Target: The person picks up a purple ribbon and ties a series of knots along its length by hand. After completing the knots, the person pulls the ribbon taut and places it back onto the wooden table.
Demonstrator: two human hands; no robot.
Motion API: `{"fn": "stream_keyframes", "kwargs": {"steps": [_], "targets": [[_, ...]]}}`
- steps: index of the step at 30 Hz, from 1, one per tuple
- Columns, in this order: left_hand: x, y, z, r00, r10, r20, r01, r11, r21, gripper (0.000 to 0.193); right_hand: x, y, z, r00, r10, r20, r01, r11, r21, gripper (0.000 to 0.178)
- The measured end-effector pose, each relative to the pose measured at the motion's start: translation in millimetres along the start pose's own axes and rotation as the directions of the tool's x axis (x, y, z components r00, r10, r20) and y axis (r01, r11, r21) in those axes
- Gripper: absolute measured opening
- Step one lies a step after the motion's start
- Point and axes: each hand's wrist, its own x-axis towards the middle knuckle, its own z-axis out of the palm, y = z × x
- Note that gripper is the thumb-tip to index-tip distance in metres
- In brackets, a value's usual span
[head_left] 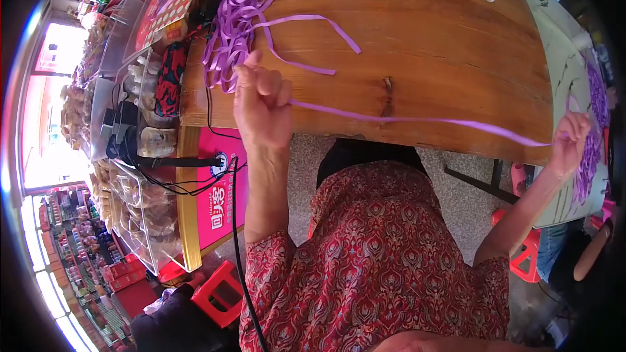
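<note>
Setting observed: a shop, most likely a small retail one, judging by the shelves (pixel 81 257) at lower left, packed with rows of small multicoloured packages, contents too small to identify. Clear-walled display bins (pixel 147 212) filled with brownish bagged goods (pixel 124 186) line the left side, near a bright glazed opening (pixel 55 114). Further indications: a pink printed panel (pixel 215 146) below a wooden worktop (pixel 450 45), a red plastic stool (pixel 212 287), and speckled hard flooring (pixel 301 166).
</note>
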Motion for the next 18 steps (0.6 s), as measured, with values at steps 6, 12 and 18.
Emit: {"fn": "stream_keyframes", "kwargs": {"steps": [6,12,18], "targets": [[-20,-57,63,1.000,0.020,-0.010,-0.012,0.852,0.523,0.026,-14,149,12,0.965,-0.263,0.018,0.063,0.162,-0.985,0.033],[-30,-75,79,0.982,-0.061,0.178,-0.068,0.767,0.638,0.026,-23,231,31,0.958,0.189,0.217,0.211,0.054,-0.976,0.029],[-38,-89,82,0.978,-0.138,0.158,0.027,0.830,0.558,0.016,-26,244,16,0.969,0.188,0.163,0.087,0.355,-0.931,0.024]]}}
